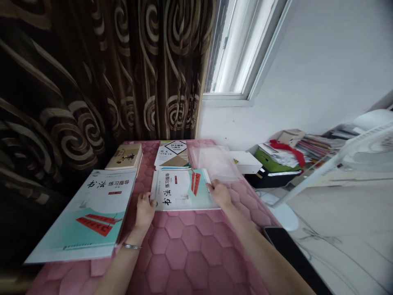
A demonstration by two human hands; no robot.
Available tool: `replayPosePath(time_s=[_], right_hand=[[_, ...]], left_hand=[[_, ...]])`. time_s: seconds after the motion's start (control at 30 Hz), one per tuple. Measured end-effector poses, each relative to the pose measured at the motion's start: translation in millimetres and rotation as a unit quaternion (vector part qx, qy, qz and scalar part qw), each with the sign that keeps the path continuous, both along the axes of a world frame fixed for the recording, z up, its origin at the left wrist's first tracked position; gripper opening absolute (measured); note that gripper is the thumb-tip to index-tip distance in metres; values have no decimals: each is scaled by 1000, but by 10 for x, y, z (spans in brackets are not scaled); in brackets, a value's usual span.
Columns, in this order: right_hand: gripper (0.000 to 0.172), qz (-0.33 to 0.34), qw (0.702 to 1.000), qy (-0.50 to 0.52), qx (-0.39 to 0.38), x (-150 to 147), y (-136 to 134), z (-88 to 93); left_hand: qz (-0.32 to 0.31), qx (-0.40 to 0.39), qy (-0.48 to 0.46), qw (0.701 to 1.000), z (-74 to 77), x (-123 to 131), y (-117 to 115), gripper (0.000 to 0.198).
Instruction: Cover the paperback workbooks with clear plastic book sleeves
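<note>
Crosswise between the two hands lies a calligraphy practice book [182,190], flat in look on the pink hexagon-patterned desk [196,250], its long axis running from one grip to the other. Neither hand is nearer: the left hand [145,208] is at one short end, close to the near corner, and the right hand [218,191] is at the other, around the middle of that edge. Each grip appears closed on its end of the book, fingers bent at the edge; whether the pages are pressed tight or lifted slightly, I cannot tell. The top of the cover, with its title, points toward the left grip, while the red banners sit by the right one.

Just beyond the book, seen from both grips, is a Chinese-language workbook [172,154]; a clear plastic sheet [215,160] spreads beyond the right grip. To the left of the left grip lies another calligraphy practice book with the same title [92,213], turned lengthwise, and behind that a tan book [125,156]. A metal bracelet [132,246] circles the left wrist. A dark flat object [296,260] lies beside the right forearm.
</note>
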State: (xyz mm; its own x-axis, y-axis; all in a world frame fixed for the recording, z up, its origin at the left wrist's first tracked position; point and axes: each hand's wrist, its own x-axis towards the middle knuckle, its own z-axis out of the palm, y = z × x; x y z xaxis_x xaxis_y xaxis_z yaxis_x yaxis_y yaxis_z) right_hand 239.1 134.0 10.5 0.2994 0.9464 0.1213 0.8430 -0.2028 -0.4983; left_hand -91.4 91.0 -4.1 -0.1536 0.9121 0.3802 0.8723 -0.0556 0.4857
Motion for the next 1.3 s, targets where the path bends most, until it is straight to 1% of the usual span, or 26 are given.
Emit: replayPosePath(time_s=[0.1,0.17,0.23,0.27,0.33,0.4,0.43,0.47,0.53,0.6,0.7,0.8,0.9,1.03,1.1,1.17,1.3], right_hand=[[27,5,1000,-12,21,9,-41,24],[22,18,999,-23,44,26,-92,65],[14,43,996,-36,72,19,-197,118],[13,60,994,-41,86,-4,-273,142],[17,102,988,-48,108,-109,-460,170],[19,152,980,-48,119,-288,-657,165],[18,179,975,-47,122,-393,-744,152],[16,202,971,-46,123,-498,-817,133],[13,237,963,-41,124,-680,-909,90],[11,253,959,-38,121,-792,-939,49],[9,251,960,-40,121,-833,-924,10],[9,246,960,-38,125,-796,-901,-7],[10,246,960,-29,131,-709,-894,-25],[10,228,963,-28,138,-441,-907,-77],[8,221,965,-28,142,-251,-920,-106],[5,206,967,-24,147,-64,-933,-133],[5,176,971,7,160,179,-937,-192]], left_hand=[[-7,16,18,1000,33,18,-42,18],[-14,30,42,999,79,49,-107,19],[-32,42,70,996,130,112,-195,29],[-59,48,88,993,153,162,-242,35],[-154,56,124,979,188,305,-320,43],[-254,55,147,955,209,491,-365,38],[-282,49,151,946,215,588,-375,32],[-288,41,150,945,218,677,-377,27],[-276,26,147,949,214,810,-366,20],[-267,23,145,952,203,859,-349,18],[-271,27,138,952,186,789,-336,17],[-262,27,129,956,200,632,-348,16],[-241,18,124,962,247,450,-382,18],[-199,11,124,972,264,191,-427,17],[-182,21,120,976,233,65,-432,17],[-179,33,102,978,189,-44,-421,17],[-169,40,34,984,97,-185,-358,18]])
